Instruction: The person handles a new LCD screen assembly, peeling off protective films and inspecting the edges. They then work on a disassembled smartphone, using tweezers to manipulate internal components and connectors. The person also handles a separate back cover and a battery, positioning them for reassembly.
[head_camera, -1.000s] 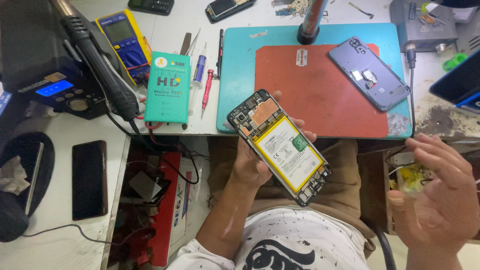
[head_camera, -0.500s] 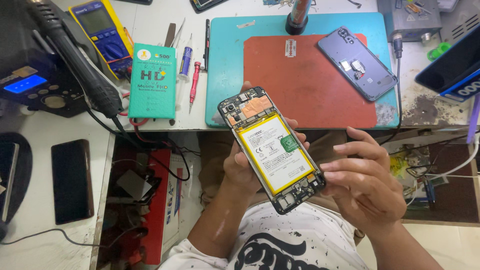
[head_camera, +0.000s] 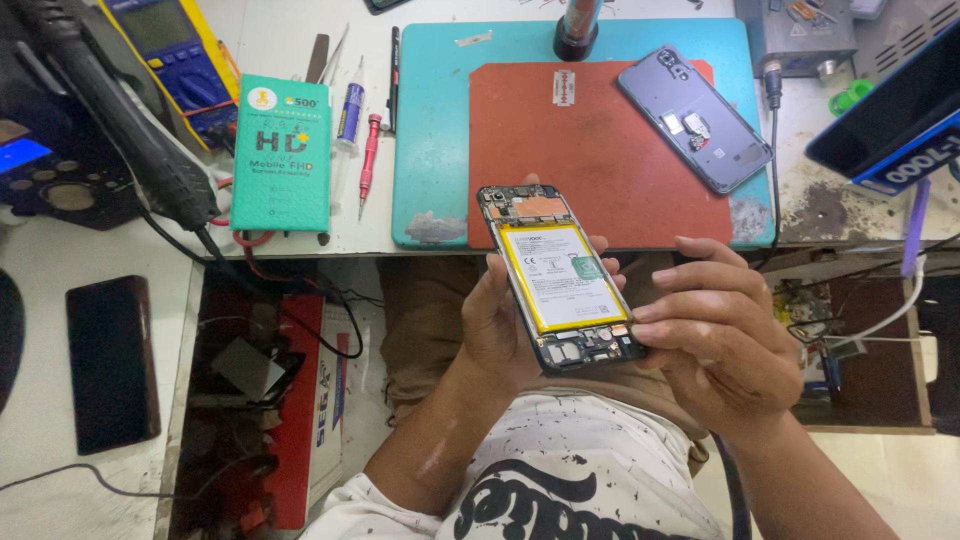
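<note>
Cluttered white workbench (head_camera: 280, 20); teal mat (head_camera: 430, 130), red pad (head_camera: 590, 160). Left hand (head_camera: 500, 330) grip clamped on opened phone (head_camera: 560, 280); right hand (head_camera: 720, 330) fingertips pinch its edge.

opened phone (head_camera: 560, 280) | back off, battery exposed | tilted, held above lap

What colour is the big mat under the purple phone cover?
The mat is reddish-brown, lying on a teal mat; head view.

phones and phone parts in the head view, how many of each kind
opened phone with battery showing, held in the left hand, right hand touching: 1
grey back cover on the red mat: 1
black phone lying flat at left: 1
total: 3
</note>
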